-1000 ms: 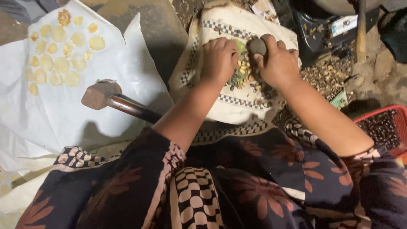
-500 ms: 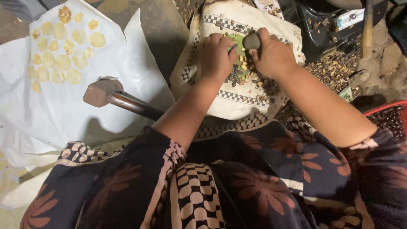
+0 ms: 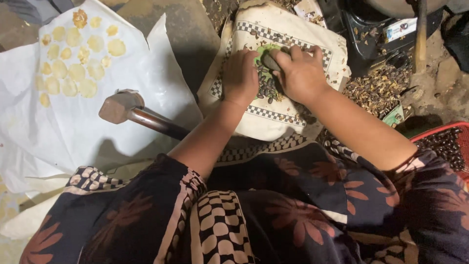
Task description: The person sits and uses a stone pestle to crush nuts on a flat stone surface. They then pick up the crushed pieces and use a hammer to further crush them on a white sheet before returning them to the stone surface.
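My right hand [image 3: 302,73] grips a dark rounded stone [image 3: 270,61] and holds it over a small heap of dark seeds [image 3: 266,87]. The seeds lie on a white cloth with a checked border [image 3: 254,122]; a bit of green shows under them. My left hand [image 3: 240,76] rests beside the heap with its fingers curled down onto the seeds; whether it holds any is hidden.
A wooden mallet [image 3: 119,106] lies to the left on a white sheet [image 3: 58,132] bearing several flat yellow discs [image 3: 73,63]. Broken shells [image 3: 376,88] litter the ground at right. A red basket [image 3: 449,146] of dark seeds stands at the right edge, a black container [image 3: 371,29] behind.
The view has shifted, so the cloth and hands sit a little higher in frame. My right hand has brought the stone down closer to the seeds. The left hand stays on the heap.
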